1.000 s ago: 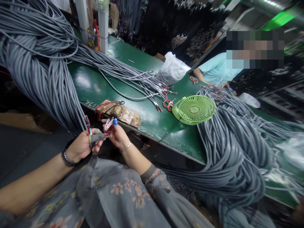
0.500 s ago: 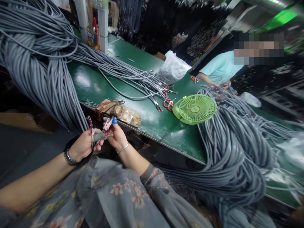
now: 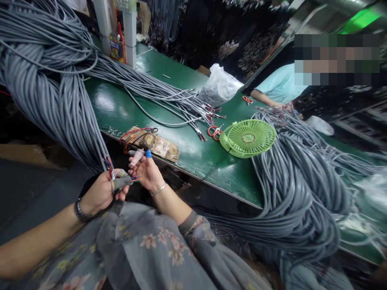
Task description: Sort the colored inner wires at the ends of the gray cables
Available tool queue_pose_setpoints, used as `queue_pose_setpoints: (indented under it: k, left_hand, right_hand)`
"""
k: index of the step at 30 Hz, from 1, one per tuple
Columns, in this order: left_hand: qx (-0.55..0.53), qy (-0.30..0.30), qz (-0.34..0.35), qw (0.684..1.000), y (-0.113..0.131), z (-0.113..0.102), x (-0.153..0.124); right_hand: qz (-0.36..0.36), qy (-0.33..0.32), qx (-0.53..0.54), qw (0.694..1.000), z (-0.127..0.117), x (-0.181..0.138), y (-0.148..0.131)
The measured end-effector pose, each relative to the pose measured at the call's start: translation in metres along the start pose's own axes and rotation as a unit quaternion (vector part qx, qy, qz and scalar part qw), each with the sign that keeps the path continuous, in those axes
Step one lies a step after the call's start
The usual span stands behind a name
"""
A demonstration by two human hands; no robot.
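Observation:
Near the table's front edge, my left hand is closed around the end of a grey cable, with grey coverings on its thumb and finger. Thin coloured wires poke out from its grip toward the right, and more coloured wires stand up behind the fingers. My right hand is just beside these wire tips, palm up and fingers apart, with a blue cover on the thumb and a pinkish wrap on a finger. Nothing shows in it. Just beyond lies a tape-wrapped wooden block with red and black leads.
Large bundles of grey cable hang at left, and others at right. On the green table are a green fan, orange-handled scissors and a plastic bag. Another person in a light blue top works across.
My left hand has shifted slightly left with the cable end. My right hand's fingers have spread, and it has drawn apart from the wires.

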State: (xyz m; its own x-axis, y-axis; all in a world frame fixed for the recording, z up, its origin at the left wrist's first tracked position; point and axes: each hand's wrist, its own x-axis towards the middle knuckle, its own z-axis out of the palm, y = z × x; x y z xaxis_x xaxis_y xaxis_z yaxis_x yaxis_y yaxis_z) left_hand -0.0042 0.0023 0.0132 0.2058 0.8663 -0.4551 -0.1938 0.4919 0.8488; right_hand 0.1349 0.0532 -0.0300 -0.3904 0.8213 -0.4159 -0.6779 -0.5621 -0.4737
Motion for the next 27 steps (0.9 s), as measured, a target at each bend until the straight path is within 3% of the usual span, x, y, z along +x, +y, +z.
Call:
queue_pose_setpoints:
  k: [7, 12, 18, 27]
  left_hand:
    - [-0.037, 0.036, 0.041, 0.998, -0.002, 0.001, 0.001]
    - [-0.045, 0.048, 0.03, 0.997, -0.003, 0.001, 0.006]
    - [-0.029, 0.044, 0.036, 0.998, -0.004, 0.004, 0.01]
    - [-0.004, 0.049, 0.036, 0.998, -0.009, 0.003, 0.013]
  right_hand:
    - [-0.099, 0.034, -0.06, 0.993, -0.001, 0.003, 0.006]
    - [-0.22, 0.067, -0.152, 0.961, -0.008, 0.006, 0.012]
    - [-0.108, 0.026, -0.061, 0.992, -0.004, 0.013, 0.01]
    - [-0.068, 0.049, 0.01, 0.996, 0.003, 0.012, 0.009]
